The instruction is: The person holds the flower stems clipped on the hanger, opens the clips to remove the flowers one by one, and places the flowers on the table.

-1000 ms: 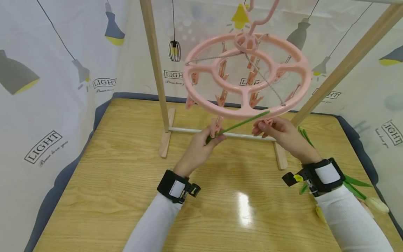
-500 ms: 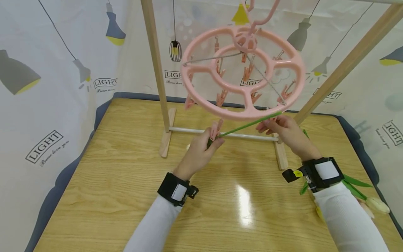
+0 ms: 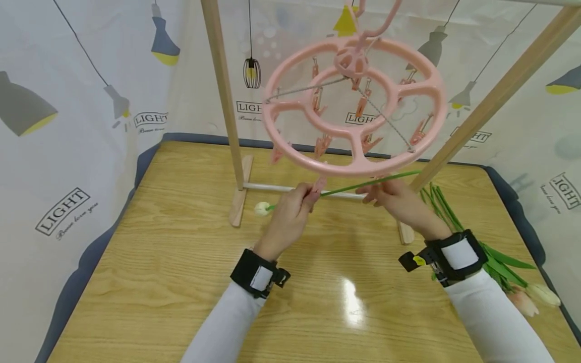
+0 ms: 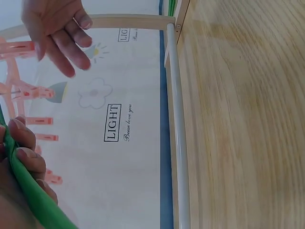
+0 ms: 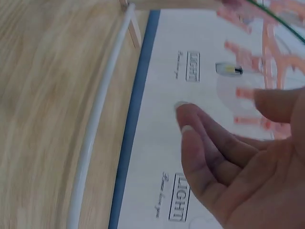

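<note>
The right hand (image 5: pixel 238 157) (fingers loosely extended) hovers beside blurred pink clips (image 5: pixel 259 52).

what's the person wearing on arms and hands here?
Both hands bare, no gloves. The left hand and right hand each come out of a long white sleeve. Each wrist carries a black strap with a white rectangular patch, holding a small black camera unit; the right wrist's unit has a small yellow tag. No cables or other markings visible.

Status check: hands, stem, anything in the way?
Left hand pinches the green stem by a pink clip. Right hand open, fingers at the stem. Hanger ring directly above; more tulips lie right.
</note>
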